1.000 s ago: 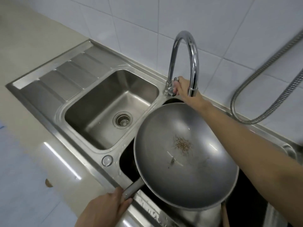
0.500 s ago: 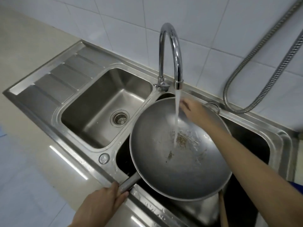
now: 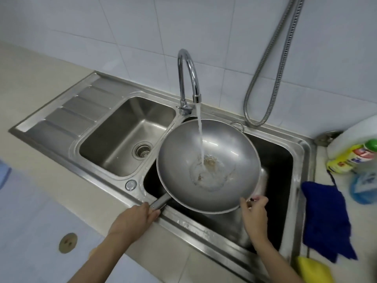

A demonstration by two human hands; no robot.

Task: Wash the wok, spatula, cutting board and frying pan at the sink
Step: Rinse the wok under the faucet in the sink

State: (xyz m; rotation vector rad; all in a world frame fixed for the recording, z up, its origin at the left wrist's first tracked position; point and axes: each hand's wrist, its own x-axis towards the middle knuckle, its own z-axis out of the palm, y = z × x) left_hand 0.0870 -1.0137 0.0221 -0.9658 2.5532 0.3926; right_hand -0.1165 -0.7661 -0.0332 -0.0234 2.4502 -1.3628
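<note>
A round steel wok (image 3: 183,160) is held over the right basin of the double sink (image 3: 304,160). Water runs from the curved tap (image 3: 188,78) into its middle, where brown bits lie in a small puddle. My left hand (image 3: 138,219) grips the wok's handle at the sink's front edge. My right hand (image 3: 255,213) is at the wok's near right rim, thumb on top and fingers curled round the edge. Something shiny (image 3: 263,178) shows under the wok; it is blurred. The spatula and cutting board are not in sight.
The left basin (image 3: 114,152) with its drain stands beside a ribbed draining board. A blue cloth (image 3: 324,217), a soap bottle (image 3: 350,158) and a yellow object (image 3: 314,270) lie on the right counter. A metal hose (image 3: 265,78) hangs on the tiled wall.
The tap was turned on and water now pools in the wok. My right hand left the tap, crossed the wok and came to its near right rim. The left hand kept the handle.
</note>
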